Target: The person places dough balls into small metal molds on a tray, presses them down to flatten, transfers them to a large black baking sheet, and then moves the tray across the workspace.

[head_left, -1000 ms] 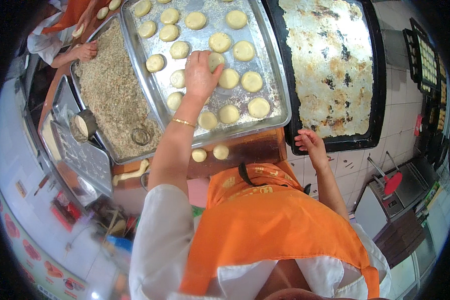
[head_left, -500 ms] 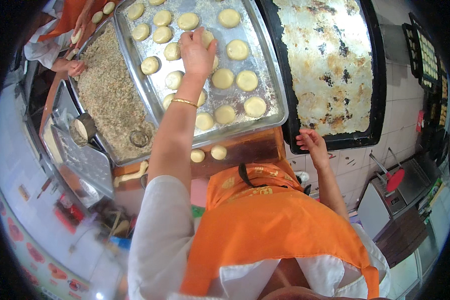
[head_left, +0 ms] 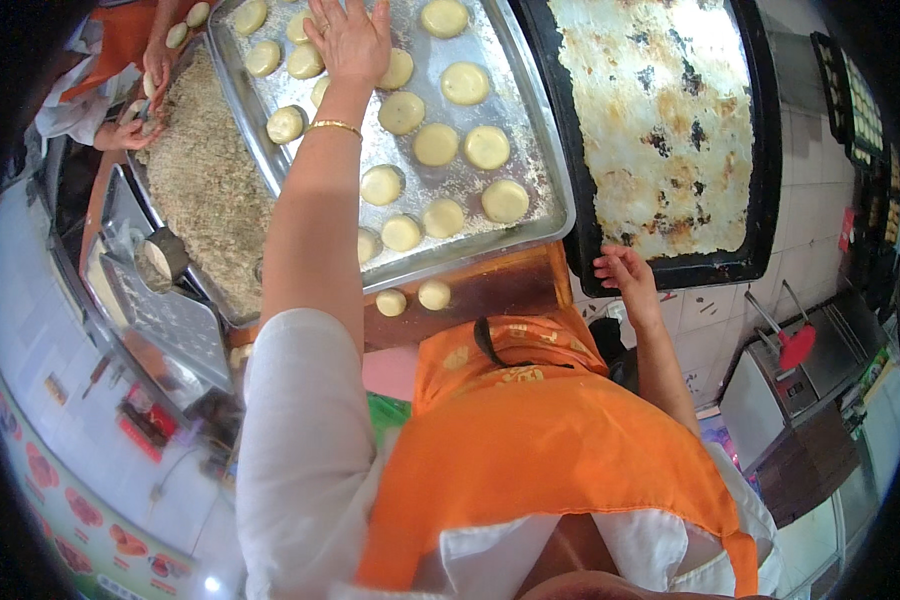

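My left hand reaches over the far part of a silver metal tray. Its palm faces down, its thumb stands apart and the fingertips run near the upper picture edge. Around and under it lie several pale, flattened dough rounds, such as this dough round, on a floury surface. I cannot see whether the palm presses on one. At the near left corner of a black-rimmed baking tray, my right hand hangs with loosely bent fingers and nothing visible in them. Whether it touches the rim is unclear.
Left of the silver tray is a tray of crumbly filling, with a metal cup at its edge. A co-worker's hands hold dough above it. Two small dough balls, including this dough ball, rest on the wooden table edge.
My left hand has moved farther away across the silver tray, and its fingers have flattened out. The co-worker's hands have come together. My right hand stays nearly where it was.
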Action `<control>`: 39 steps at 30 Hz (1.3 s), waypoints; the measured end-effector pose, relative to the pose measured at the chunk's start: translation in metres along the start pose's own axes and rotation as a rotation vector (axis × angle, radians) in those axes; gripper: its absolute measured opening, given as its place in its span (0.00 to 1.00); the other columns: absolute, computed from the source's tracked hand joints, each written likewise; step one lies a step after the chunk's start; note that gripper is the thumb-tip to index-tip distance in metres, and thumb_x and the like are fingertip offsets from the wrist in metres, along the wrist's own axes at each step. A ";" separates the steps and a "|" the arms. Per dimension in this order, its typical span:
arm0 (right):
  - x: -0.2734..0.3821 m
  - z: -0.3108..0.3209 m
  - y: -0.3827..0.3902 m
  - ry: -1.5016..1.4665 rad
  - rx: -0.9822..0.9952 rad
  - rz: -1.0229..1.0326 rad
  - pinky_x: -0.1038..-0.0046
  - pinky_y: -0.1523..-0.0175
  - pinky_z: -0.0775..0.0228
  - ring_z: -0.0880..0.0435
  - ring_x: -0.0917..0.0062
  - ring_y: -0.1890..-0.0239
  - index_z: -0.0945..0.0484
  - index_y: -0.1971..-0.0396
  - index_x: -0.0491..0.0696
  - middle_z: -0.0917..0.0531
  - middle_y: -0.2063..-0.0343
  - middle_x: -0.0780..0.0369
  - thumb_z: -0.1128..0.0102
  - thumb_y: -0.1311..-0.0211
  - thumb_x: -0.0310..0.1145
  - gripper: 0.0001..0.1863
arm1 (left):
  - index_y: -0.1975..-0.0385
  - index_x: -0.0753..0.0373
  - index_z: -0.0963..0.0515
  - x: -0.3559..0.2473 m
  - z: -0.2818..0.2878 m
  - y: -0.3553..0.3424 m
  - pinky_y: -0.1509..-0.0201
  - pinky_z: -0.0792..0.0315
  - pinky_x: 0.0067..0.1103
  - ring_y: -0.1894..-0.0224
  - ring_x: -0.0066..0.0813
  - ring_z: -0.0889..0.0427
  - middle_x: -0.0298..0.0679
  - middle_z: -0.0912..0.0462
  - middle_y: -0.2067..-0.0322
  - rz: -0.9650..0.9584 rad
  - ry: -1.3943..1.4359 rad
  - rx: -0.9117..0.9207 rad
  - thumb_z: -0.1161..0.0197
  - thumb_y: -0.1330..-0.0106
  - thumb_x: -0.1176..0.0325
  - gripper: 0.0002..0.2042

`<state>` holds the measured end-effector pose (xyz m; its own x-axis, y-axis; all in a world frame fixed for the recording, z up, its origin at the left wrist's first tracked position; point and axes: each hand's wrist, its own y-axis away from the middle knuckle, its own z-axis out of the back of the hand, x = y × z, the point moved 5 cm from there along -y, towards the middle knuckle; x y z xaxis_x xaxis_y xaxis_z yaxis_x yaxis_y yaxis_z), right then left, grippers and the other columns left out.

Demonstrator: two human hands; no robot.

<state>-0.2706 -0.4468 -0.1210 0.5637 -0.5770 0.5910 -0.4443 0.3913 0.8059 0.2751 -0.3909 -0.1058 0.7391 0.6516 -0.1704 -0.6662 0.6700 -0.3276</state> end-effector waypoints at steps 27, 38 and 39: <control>0.017 -0.052 0.007 0.355 0.081 0.220 0.82 0.61 0.30 0.23 0.88 0.68 0.18 0.56 0.44 0.17 0.68 0.68 0.40 0.29 0.29 0.07 | 0.37 0.72 0.34 0.039 0.187 0.228 0.34 0.39 0.40 0.40 0.55 0.31 0.57 0.29 0.43 0.267 0.366 0.031 0.47 0.25 0.63 0.23; 0.051 -0.215 0.037 0.794 0.448 0.566 0.68 0.58 0.21 0.13 0.65 0.63 0.18 0.60 0.44 0.15 0.66 0.55 0.35 0.37 0.26 0.07 | 0.48 0.68 0.25 0.027 0.234 0.429 0.36 0.33 0.38 0.44 0.53 0.26 0.52 0.25 0.48 0.547 0.364 0.297 0.44 0.28 0.70 0.13; 0.048 -0.224 0.038 0.772 0.459 0.585 0.68 0.57 0.21 0.13 0.65 0.63 0.18 0.60 0.44 0.14 0.66 0.55 0.35 0.37 0.26 0.07 | 0.48 0.68 0.25 0.030 0.239 0.431 0.37 0.33 0.38 0.44 0.53 0.26 0.52 0.25 0.48 0.564 0.373 0.273 0.43 0.28 0.69 0.13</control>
<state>-0.1045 -0.2995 -0.0539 0.3950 0.2853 0.8733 -0.9167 0.0600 0.3950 -0.0142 0.0023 -0.0300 0.2283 0.7921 -0.5660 -0.9209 0.3644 0.1386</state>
